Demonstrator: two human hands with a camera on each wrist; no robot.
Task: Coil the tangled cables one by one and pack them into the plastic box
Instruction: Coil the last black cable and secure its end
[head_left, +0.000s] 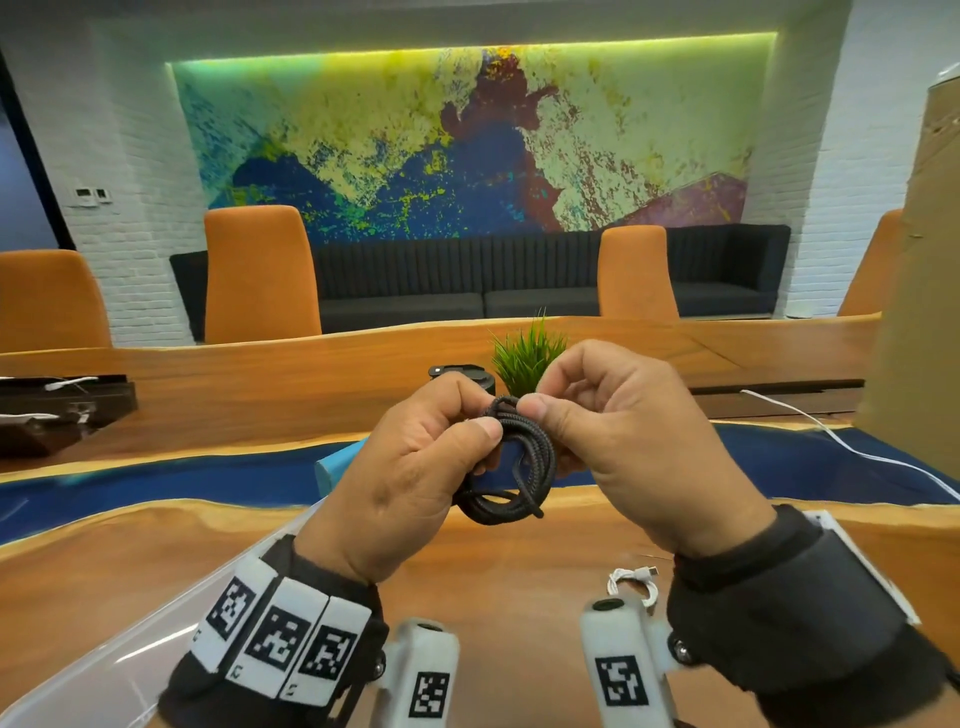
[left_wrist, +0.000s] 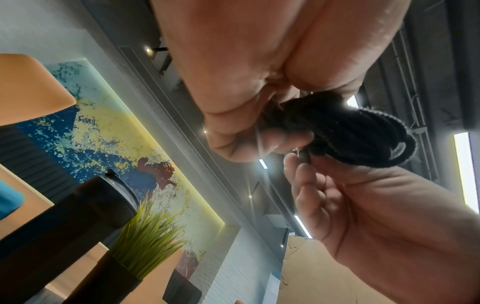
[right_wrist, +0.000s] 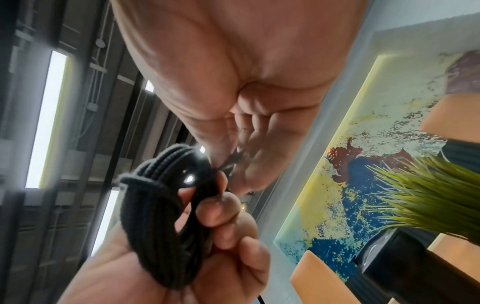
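A clear plastic box (head_left: 130, 639) sits at the near left edge of the wooden table (head_left: 519, 561). Above the table, the left hand (head_left: 415, 467) holds a coiled black cable (head_left: 511, 467), its fingers (right_wrist: 221, 209) curled around the loops. The right hand (head_left: 634, 441) pinches the coil's top between thumb and fingers. Behind the hands stand a dark cylinder (head_left: 467, 376) and a green plant (head_left: 527, 353) (both partly hidden by them). A small white cable (head_left: 634, 582) lies below the right wrist; another white cable (head_left: 841, 441) trails along the right side of the table.

A green grass plant (head_left: 527, 358) stands on the wooden bench (head_left: 260, 384) beside a black cylinder (head_left: 462, 376). Orange chairs (head_left: 260, 275) and a dark sofa (head_left: 467, 280) stand beyond, under a colourful mural (head_left: 467, 140)
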